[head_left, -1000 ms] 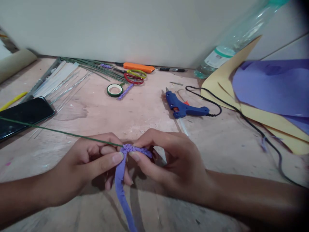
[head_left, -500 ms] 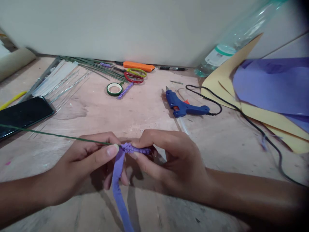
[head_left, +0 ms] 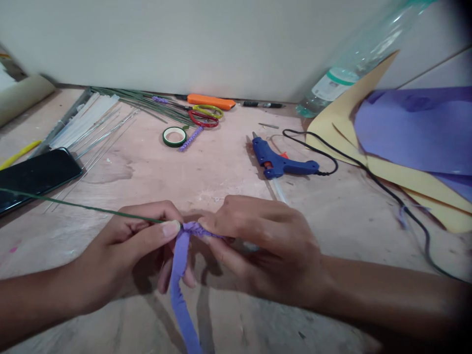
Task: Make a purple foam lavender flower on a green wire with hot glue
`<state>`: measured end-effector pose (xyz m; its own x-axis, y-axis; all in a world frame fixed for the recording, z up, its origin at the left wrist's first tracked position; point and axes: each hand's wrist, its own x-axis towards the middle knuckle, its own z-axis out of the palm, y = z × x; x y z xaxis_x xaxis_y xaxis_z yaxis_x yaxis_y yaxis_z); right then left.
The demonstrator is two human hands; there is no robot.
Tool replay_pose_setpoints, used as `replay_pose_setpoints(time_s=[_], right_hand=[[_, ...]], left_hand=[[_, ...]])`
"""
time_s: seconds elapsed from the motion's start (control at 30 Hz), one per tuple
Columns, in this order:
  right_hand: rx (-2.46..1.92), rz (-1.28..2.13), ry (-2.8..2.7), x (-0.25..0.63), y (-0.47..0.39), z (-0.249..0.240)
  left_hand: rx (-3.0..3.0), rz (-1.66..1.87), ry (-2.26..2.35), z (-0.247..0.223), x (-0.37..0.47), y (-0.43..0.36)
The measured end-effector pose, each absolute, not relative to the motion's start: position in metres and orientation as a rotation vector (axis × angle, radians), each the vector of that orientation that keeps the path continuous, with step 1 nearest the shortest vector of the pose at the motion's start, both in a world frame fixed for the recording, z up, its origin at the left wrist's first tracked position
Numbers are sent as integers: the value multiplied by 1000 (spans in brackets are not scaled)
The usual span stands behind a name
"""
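Between thumb and fingers, my left hand (head_left: pixel 136 246) pinches a green floral wire (head_left: pixel 92 208) close to its end; the wire runs off to the left edge. A purple paper strip (head_left: pixel 179 260) is wound round that end and its loose tail hangs down past the bottom of the view. My right hand (head_left: pixel 265 246) is closed on the wound purple part (head_left: pixel 195 228), just right of my left thumb. The far tip of the winding is mostly hidden by my right fingers.
A blue glue gun (head_left: pixel 280 162) lies beyond my right hand, its black cord trailing right. Green tape (head_left: pixel 174 136), scissors (head_left: pixel 204 117), an orange cutter (head_left: pixel 210 102) and wire stems lie at the back. A phone (head_left: pixel 40 177) is left, a plastic bottle (head_left: pixel 332 86) and purple paper (head_left: pixel 413 132) right.
My right hand has rolled over the wound part, its back turning more upward, and covers more of the tip. The purple strip sits tighter there. My left hand has barely moved.
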<state>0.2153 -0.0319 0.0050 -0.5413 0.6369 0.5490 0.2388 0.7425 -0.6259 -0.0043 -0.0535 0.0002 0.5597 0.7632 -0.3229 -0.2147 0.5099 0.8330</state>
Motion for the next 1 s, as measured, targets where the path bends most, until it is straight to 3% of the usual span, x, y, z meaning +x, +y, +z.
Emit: replay_pose_setpoints(time_s=[0.23, 0.53, 0.73, 0.83, 1.0], right_hand=[[-632, 573, -2152, 218, -33, 5], [-911, 1183, -1862, 213, -33, 13], [-1046, 908, -1864, 219, -11, 22], [-1090, 843, -1899, 225, 1, 29], [-976, 796, -2038, 227, 6, 51]], left_hand=[[779, 655, 782, 0, -4, -58], [1046, 742, 908, 1, -3, -59], [2019, 697, 993, 10, -13, -64], [2590, 855, 939, 19, -19, -68], [2685, 1049, 1130, 45, -13, -47]])
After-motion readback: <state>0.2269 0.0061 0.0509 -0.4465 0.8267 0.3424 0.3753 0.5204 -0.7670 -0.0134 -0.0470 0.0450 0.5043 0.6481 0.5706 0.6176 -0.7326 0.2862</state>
